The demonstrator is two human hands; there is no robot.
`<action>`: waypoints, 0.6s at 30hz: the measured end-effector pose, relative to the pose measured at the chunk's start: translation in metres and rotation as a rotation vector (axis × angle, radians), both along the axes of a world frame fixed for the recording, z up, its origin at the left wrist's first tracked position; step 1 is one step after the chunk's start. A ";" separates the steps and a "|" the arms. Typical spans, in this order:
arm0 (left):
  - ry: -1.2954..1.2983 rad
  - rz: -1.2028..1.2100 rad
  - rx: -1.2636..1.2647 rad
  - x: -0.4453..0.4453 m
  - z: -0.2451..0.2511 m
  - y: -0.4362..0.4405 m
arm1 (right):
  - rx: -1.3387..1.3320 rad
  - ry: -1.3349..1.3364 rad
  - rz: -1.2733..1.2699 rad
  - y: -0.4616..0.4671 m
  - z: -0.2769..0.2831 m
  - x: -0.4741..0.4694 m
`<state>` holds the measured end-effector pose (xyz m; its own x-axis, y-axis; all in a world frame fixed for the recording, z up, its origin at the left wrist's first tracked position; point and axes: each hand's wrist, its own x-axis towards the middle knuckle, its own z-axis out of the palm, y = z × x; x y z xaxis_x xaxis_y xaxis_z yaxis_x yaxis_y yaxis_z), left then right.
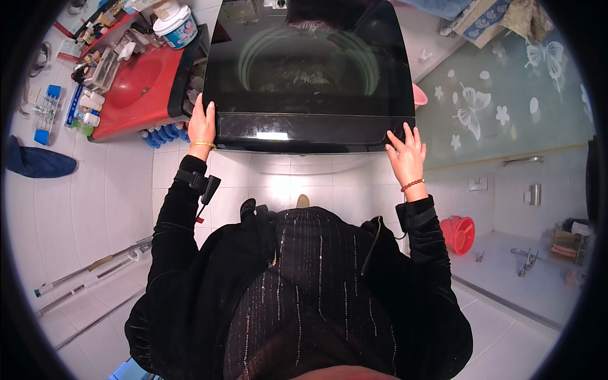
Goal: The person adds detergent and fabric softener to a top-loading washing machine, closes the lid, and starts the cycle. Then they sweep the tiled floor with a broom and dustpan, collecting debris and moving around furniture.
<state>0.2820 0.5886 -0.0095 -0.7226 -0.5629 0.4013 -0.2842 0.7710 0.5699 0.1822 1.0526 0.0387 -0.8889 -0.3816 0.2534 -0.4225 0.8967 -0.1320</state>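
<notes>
Before me stands a top-loading Haier washing machine (308, 102) with its dark glass lid down. Through the lid a round drum rim shows, and what lies inside is too dim to tell. My left hand (202, 124) rests along the machine's left side near the front corner, fingers pointing away from me. At the front right corner, my right hand (407, 154) touches the top edge with its fingers spread. Neither hand has a loose object in it.
To the left is a red washbasin (137, 80) crowded with bottles, with a white lidded tub (175, 28) beside it. A frosted glass panel (503, 104) with butterflies stands on the right. A red bucket (460, 235) sits near the shower floor.
</notes>
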 end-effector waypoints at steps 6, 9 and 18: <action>0.018 -0.009 0.006 -0.001 0.002 0.003 | 0.075 -0.051 -0.061 -0.004 0.000 0.002; 0.041 -0.018 0.027 -0.001 0.004 0.003 | 0.072 -0.060 -0.077 -0.005 0.000 0.003; 0.072 -0.030 0.009 -0.002 0.002 0.003 | 0.068 -0.056 -0.145 -0.011 -0.005 0.005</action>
<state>0.2803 0.5917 -0.0071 -0.7085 -0.5454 0.4478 -0.2197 0.7734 0.5946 0.1874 1.0418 0.0338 -0.9478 -0.2632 0.1801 -0.2821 0.9553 -0.0888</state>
